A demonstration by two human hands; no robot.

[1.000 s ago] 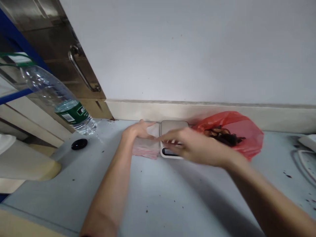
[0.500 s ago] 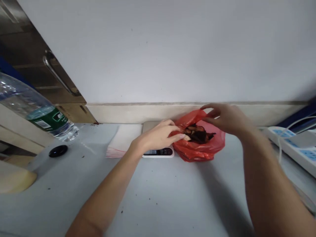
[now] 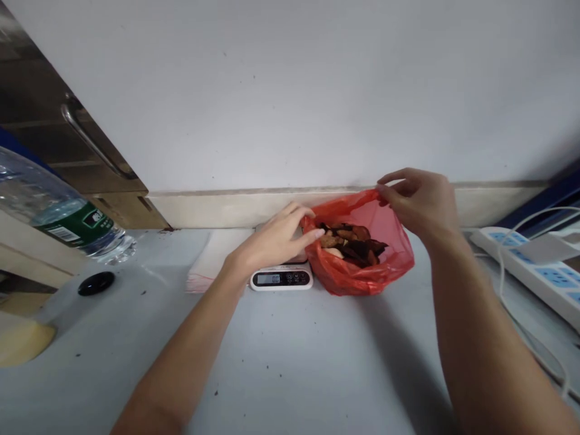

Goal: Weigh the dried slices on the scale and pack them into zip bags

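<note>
A red plastic bag (image 3: 357,284) sits on the table with its mouth spread wide. Inside it lie brown and dark dried slices (image 3: 353,241), with a few paler pieces among them. My left hand (image 3: 283,238) pinches the bag's left rim, thumb on the inner side. At the upper right rim, my right hand (image 3: 419,202) holds the plastic up between thumb and fingers. Under my left hand is a small digital scale (image 3: 281,278) whose display reads 0.0; its plate is mostly covered by that hand. Beside the scale lies a stack of white paper sheets (image 3: 212,257) with pinkish edges.
A clear bottle with a green label (image 3: 86,220) stands at the left, near a black oval object (image 3: 96,283) and a yellowish rounded object (image 3: 27,341). On the right are a white power strip (image 3: 534,266) and a cable (image 3: 501,266). A wall (image 3: 290,96) rises behind.
The bag's mouth has been drawn wider, showing more of the slices. My right hand has moved up with the rim. The scale's display is now uncovered.
</note>
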